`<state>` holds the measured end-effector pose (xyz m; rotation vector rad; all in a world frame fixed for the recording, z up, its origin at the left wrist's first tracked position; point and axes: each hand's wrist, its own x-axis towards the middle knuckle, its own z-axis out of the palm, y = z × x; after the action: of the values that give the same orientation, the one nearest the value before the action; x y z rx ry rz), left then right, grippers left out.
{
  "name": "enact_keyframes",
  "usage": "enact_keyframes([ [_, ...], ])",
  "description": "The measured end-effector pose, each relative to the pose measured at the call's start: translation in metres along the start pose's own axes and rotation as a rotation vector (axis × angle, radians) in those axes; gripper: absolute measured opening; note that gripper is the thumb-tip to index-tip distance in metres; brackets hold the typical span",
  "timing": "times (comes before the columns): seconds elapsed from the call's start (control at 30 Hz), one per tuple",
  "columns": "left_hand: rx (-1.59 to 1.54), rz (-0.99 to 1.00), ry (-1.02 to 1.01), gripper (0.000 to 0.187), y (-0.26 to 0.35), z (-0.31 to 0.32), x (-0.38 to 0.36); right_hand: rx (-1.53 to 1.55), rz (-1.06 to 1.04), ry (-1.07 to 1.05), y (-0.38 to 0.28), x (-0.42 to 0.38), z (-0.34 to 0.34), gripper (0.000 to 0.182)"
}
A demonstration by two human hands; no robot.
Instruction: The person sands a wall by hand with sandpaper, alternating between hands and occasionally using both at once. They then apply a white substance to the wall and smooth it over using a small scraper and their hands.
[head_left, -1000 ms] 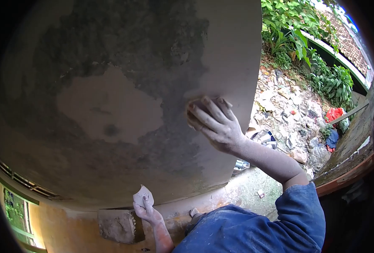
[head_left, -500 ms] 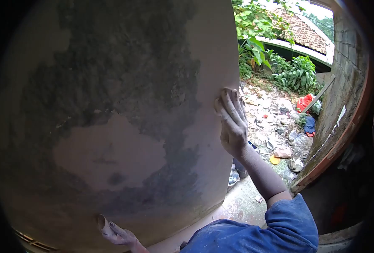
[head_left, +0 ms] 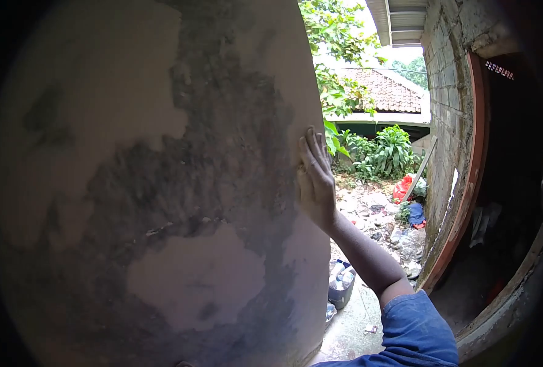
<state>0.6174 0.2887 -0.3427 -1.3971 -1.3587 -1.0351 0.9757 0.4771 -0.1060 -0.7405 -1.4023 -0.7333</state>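
Before me stands a plastered wall (head_left: 222,165) with dark grey patches and paler smooth areas. My right hand (head_left: 318,180), dusted pale, lies against this wall close to its right-hand vertical edge. Its fingers are stretched upward and nearly flat on the surface; whether anything is under the palm cannot be seen. My left hand is out of the frame. Only a small curved rim (head_left: 185,364), too little to identify, shows at the bottom edge.
Beyond the wall's edge, a dark bucket (head_left: 341,284) with pale items stands on the concrete floor (head_left: 357,321). Rubble and litter (head_left: 375,214) cover the ground behind. On the right are a block wall (head_left: 449,110) and an orange-brown door frame (head_left: 476,140).
The view has tilted up and shifted left. My right hand stays near the wall's edge. My left hand, earlier at lower left with a curled piece of sheet, has dropped out of view.
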Motion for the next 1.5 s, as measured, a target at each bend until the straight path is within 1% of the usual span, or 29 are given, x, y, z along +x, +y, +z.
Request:
enact_keyframes([
  [0.07, 0.003, 0.013, -0.037, 0.039, 0.000, -0.003, -0.002, -0.019, -0.140, -0.144, -0.031, -0.001, -0.004, 0.043],
  [0.13, 0.013, 0.028, -0.077, 0.038, -0.001, -0.007, -0.004, 0.035, -0.491, -0.219, -0.025, -0.001, -0.002, 0.041],
  [0.2, 0.021, 0.044, -0.128, 0.038, -0.001, -0.010, -0.006, -0.049, -0.354, -0.158, -0.007, 0.024, -0.007, 0.042],
  [0.23, 0.023, 0.051, -0.155, 0.038, -0.002, -0.012, -0.007, -0.003, -0.212, -0.039, 0.009, 0.036, -0.003, 0.043],
  [0.27, 0.027, 0.055, -0.180, 0.038, -0.002, -0.013, -0.008, 0.036, -0.198, 0.096, 0.017, 0.053, -0.003, 0.043],
  [0.3, 0.034, 0.059, -0.204, 0.038, -0.002, -0.014, -0.010, 0.112, -0.035, 0.147, 0.010, 0.066, -0.006, 0.041],
  [0.33, 0.044, 0.060, -0.225, 0.038, -0.003, -0.016, -0.011, 0.220, 0.036, 0.210, -0.001, 0.076, -0.002, 0.038],
  [0.4, 0.070, 0.058, -0.266, 0.038, -0.004, -0.018, -0.014, 0.088, 0.007, 0.163, -0.010, 0.097, 0.015, 0.036],
  [0.47, 0.106, 0.042, -0.311, 0.038, -0.005, -0.020, -0.017, 0.069, -0.216, 0.115, -0.077, 0.121, 0.026, 0.032],
  [0.5, 0.000, 0.041, -0.203, 0.040, -0.011, -0.004, -0.028, 0.078, -0.277, 0.078, -0.108, 0.126, 0.027, 0.031],
  [0.57, -0.050, 0.007, -0.204, 0.038, -0.012, 0.003, -0.039, 0.103, -0.346, 0.042, -0.154, 0.118, 0.031, 0.030],
  [0.6, -0.110, -0.015, -0.205, 0.037, -0.013, 0.001, -0.042, 0.101, -0.497, -0.061, -0.171, 0.110, 0.033, 0.032],
  [0.63, -0.093, -0.028, -0.202, 0.037, -0.011, -0.005, -0.039, 0.101, -0.648, -0.161, -0.181, 0.106, 0.035, 0.035],
  [0.67, -0.124, -0.025, -0.248, 0.036, -0.009, -0.009, -0.034, 0.122, -0.657, -0.154, -0.184, 0.108, 0.036, 0.035],
  [0.73, -0.140, -0.040, -0.283, 0.034, -0.006, -0.014, -0.033, 0.091, -0.921, -0.208, -0.178, 0.122, 0.033, 0.031],
  [0.77, -0.136, -0.067, -0.323, 0.034, -0.004, -0.012, -0.036, 0.009, -0.884, -0.133, -0.172, 0.139, 0.031, 0.030],
  [0.8, -0.135, -0.092, -0.365, 0.035, -0.003, -0.012, -0.037, -0.073, -0.697, -0.057, -0.166, 0.156, 0.028, 0.030],
  [0.83, -0.125, -0.107, -0.358, 0.035, -0.001, -0.015, -0.034, 0.196, -0.560, -0.049, -0.151, 0.173, 0.030, 0.030],
  [0.9, -0.295, -0.192, -0.392, 0.036, 0.003, -0.027, -0.022, 0.126, -0.363, 0.183, -0.134, 0.207, 0.043, 0.031],
  [1.03, -0.368, -0.289, -0.398, 0.036, 0.009, -0.044, -0.019, 0.102, -0.515, 0.172, -0.188, 0.179, 0.045, 0.032],
  [1.1, -0.601, -0.334, -0.274, 0.036, 0.011, -0.052, -0.026, 0.119, -0.788, -0.059, -0.209, 0.161, 0.040, 0.033],
  [1.13, -0.577, -0.349, -0.272, 0.036, 0.012, -0.059, -0.030, 0.147, -0.790, -0.055, -0.206, 0.169, 0.038, 0.033],
  [1.2, -0.661, -0.352, -0.117, 0.035, 0.019, -0.073, -0.038, 0.065, -0.740, 0.067, -0.190, 0.201, 0.039, 0.033],
  [1.23, -0.587, -0.400, -0.172, 0.035, 0.029, -0.089, -0.028, 0.091, -0.741, 0.069, -0.186, 0.214, 0.047, 0.033],
  [1.3, -0.592, -0.483, -0.163, 0.035, 0.048, -0.100, -0.032, 0.144, -0.451, 0.279, -0.191, 0.231, 0.054, 0.029],
  [1.33, -0.619, -0.548, -0.160, 0.035, 0.057, -0.106, -0.035, 0.169, -0.451, 0.277, -0.195, 0.227, 0.061, 0.029],
  [1.4, -0.635, -0.623, -0.147, 0.035, 0.076, -0.110, -0.049, 0.122, -0.595, 0.166, -0.230, 0.203, 0.057, 0.025],
  [1.43, -0.671, -0.679, -0.135, 0.035, 0.083, -0.113, -0.056, 0.144, -0.590, 0.168, -0.238, 0.186, 0.055, 0.025],
  [1.5, -0.617, -0.702, -0.163, 0.036, 0.094, -0.127, -0.070, 0.416, -0.976, -0.058, -0.248, 0.155, 0.054, 0.021],
])
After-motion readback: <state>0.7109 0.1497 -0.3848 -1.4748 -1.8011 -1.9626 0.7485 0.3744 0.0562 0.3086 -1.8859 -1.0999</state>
